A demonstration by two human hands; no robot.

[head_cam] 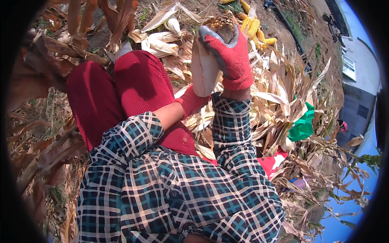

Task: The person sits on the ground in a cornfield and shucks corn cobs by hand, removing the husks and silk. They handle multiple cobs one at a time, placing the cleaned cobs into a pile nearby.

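My right hand (232, 59), in a red glove with a grey coated palm, grips an ear of corn near its top. Brownish and yellow kernels (223, 22) show above the fingers. A long pale husk (204, 71) hangs down from the ear, beside the glove. My left hand (194, 101), also in a red glove, is at the lower end of that husk. The husk covers its fingers, so their grip cannot be made out.
Husked yellow cobs (253, 29) lie beyond my right hand. Ears in husk (161, 41) lie past my knees (141, 82). Dry husks and stalks (276, 88) spread at right, with a green bag (302, 124). A black hose (288, 25) crosses the soil; a building (358, 91) stands farther off.
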